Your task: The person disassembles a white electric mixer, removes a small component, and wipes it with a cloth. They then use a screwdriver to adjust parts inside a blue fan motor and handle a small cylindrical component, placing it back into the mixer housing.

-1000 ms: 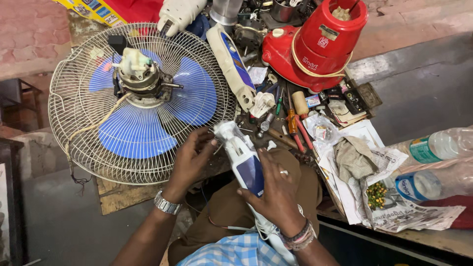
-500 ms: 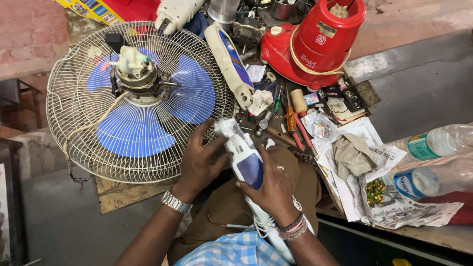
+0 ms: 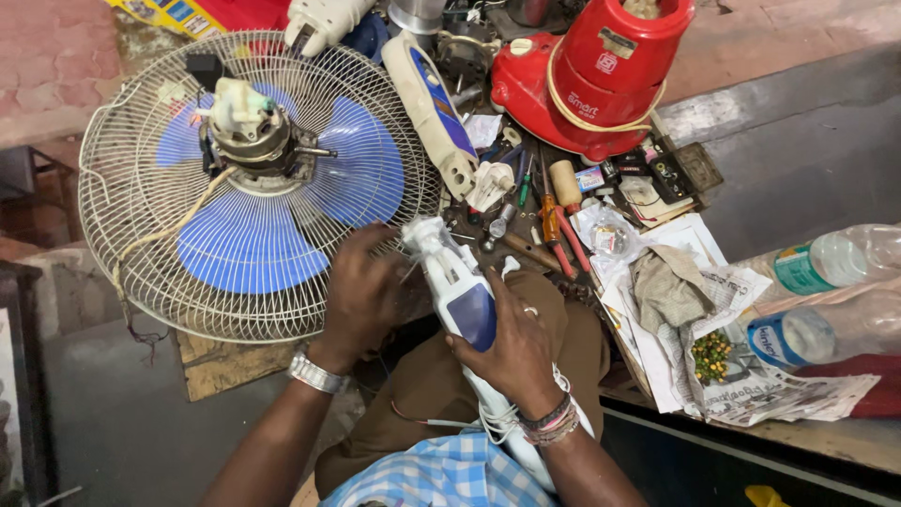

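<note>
The left hand (image 3: 368, 282) is curled in tight at the tip end of a white and blue handheld appliance (image 3: 457, 291), fingers bunched around something too small to make out, probably a screw or a thin tool, so what exactly is pinched there can't be told. The right hand (image 3: 511, 347) is clamped around the appliance's body just below the blue panel, and its white cord is seen looped around the wrist, likely just to keep it out of the way. The appliance is held over the lap, tilted with its nose up toward the bench, which puts the working end right under the left fingers.

Starting at the far left, a pedestal fan head (image 3: 253, 183) is laid flat on its grille, motor housing facing up with the rear cover off, blue blades visible through the wire cage. It's parked touching the left hand, so it seems set aside rather than being worked on. Next over, a second long white and blue appliance (image 3: 432, 108) is laid diagonally on the bench, just beside the fan's rim. Then a scatter of screwdrivers (image 3: 554, 221) with red and orange handles is kept within easy reach of the right hand. Behind those, a red mixer base (image 3: 587, 70) is stood with its cord wrapped round it. Further right a crumpled cloth (image 3: 668, 286) is lying on newspaper (image 3: 751, 385), and two plastic bottles (image 3: 831, 291) are lying on their sides at the far right edge.
</note>
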